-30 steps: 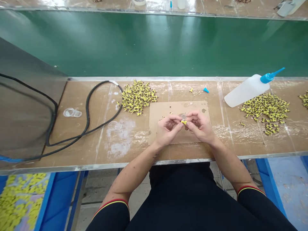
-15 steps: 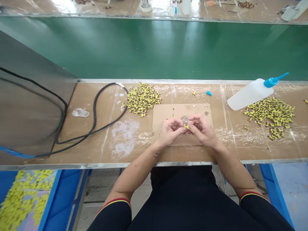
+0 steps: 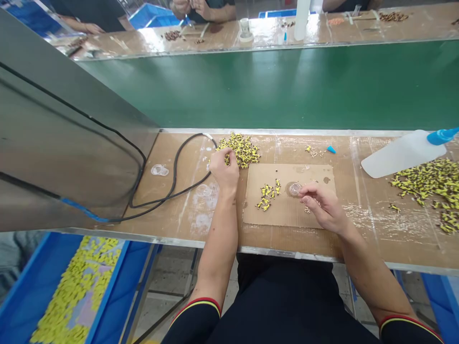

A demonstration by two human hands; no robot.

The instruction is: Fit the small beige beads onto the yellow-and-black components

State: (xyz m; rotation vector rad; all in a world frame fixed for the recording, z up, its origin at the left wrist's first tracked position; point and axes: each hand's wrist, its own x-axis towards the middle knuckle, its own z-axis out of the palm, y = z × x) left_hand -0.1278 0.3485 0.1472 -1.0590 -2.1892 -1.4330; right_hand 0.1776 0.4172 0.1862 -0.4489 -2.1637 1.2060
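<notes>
My left hand (image 3: 225, 168) is at the near left edge of a pile of small yellow-and-black figures (image 3: 242, 149), fingers curled in a pinch. Whatever it grips there, if anything, is hidden. Over a cardboard sheet (image 3: 279, 219), my right hand (image 3: 324, 206) has thumb and fingertips pressed together beside a small clear round dish (image 3: 295, 189); anything between them is too small to make out. A loose group of yellow-and-black figures (image 3: 265, 197) lies on the sheet's left half. Tiny pale bits (image 3: 307, 209) show under my right hand.
A white squeeze bottle (image 3: 405, 154) lies by a larger figure pile (image 3: 430, 179) at right. A blue cap (image 3: 331, 149) sits behind the sheet. A black cable (image 3: 175, 167) loops at left. Beyond the green belt (image 3: 251, 86), other people's hands (image 3: 193, 7) work. A blue bin (image 3: 118, 267) stands below.
My hands have parted: the left has moved left to the pile, the right a little right of the dish. The view has shifted, uncovering the figures on the sheet.
</notes>
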